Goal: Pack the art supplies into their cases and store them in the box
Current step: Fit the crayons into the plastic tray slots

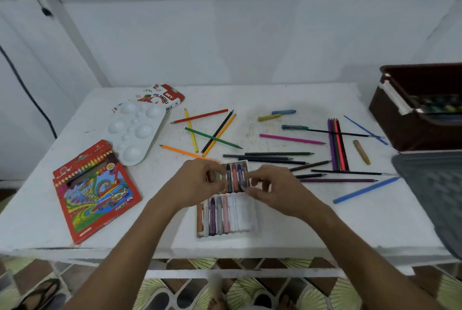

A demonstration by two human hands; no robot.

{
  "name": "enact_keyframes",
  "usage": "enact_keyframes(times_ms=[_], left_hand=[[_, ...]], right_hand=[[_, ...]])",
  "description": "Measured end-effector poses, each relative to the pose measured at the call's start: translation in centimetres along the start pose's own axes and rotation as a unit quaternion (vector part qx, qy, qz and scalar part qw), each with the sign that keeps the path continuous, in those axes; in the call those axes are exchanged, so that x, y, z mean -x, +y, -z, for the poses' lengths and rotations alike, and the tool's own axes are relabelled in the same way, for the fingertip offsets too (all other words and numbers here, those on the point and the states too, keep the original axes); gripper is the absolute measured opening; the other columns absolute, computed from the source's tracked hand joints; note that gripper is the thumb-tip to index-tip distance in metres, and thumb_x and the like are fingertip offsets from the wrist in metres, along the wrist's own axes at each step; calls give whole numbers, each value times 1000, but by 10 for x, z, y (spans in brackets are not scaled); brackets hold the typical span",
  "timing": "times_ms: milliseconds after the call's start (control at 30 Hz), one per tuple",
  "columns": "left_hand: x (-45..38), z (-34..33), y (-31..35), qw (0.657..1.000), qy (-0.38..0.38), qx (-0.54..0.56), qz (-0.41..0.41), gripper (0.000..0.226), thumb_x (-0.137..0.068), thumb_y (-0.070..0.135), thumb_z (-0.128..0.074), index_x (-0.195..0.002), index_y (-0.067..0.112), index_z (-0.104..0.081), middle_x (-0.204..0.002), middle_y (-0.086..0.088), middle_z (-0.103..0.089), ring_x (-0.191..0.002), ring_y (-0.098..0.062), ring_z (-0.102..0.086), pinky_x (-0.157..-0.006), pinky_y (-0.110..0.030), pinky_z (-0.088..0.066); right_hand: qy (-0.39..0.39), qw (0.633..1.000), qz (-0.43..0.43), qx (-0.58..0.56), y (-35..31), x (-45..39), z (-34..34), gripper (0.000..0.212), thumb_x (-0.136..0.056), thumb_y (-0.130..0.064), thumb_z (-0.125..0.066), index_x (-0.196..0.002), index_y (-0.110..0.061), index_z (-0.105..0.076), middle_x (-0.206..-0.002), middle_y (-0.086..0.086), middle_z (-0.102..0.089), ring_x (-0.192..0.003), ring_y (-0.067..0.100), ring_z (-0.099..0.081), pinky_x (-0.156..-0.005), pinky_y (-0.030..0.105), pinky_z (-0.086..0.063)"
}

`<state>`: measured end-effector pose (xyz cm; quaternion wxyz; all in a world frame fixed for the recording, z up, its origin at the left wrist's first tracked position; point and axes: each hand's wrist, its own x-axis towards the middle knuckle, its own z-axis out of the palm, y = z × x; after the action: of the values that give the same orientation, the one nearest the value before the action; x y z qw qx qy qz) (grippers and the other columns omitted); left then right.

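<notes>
Oil pastels (pixel 217 214) filled a white tray (pixel 250 217) near the desk's (pixel 300 222) front edge. Both hands, left (pixel 200 179) and right (pixel 272 189), pinched pastels with curled fingers.

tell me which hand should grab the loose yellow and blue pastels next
Right. The yellow pastel and blue pastel lie beyond and right of the pastel tray, on the right hand's side; the left hand would likely cross over.

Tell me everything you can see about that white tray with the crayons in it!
The white plastic pastel tray lies flat on the white table, near its front edge. It has two rows of grooved slots. Several oil pastels fill the near row's left slots; the right slots look empty. The left hand and right hand hold its far row, where more pastels sit.
</notes>
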<state>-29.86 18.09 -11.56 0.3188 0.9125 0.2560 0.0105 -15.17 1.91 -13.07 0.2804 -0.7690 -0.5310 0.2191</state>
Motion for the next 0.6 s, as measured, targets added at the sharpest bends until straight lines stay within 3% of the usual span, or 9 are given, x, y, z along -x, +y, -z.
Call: enact_keyframes(times_ms=[333, 467, 600], left_hand=[[-145, -9, 58, 998, 43, -25, -48, 30, -88, 33, -63, -114, 20, -64, -100, 0, -61, -81, -13, -55, -65, -18, -39], [-186, -21, 70, 995, 64, -74, -34, 32, -87, 27, -65, -117, 20, -63, -110, -2, -57, -90, -14, -51, -75, -25, -43], [-211, -32, 74, 991, 49, -120, -18, 35, -89, 23, -61, -123, 17, -59, -119, -7, -54, -105, -21, -54, -80, -27, -44]], right_hand=[[150, 984, -99, 6, 75, -51, 100, 24, -87, -23, -65, -109, -15, -69, -96, -3, -67, -70, 0, -54, -62, 1, -36], [143, 978, -143, 49, 103, -71, 116, 24, -87, -23, -66, -110, -15, -68, -105, 2, -68, -74, 7, -57, -75, 14, -42], [92, 978, -160, 99, 118, -83, 118, 36, -88, -25, -65, -122, -13, -63, -123, 4, -60, -104, 17, -58, -88, 20, -40]])
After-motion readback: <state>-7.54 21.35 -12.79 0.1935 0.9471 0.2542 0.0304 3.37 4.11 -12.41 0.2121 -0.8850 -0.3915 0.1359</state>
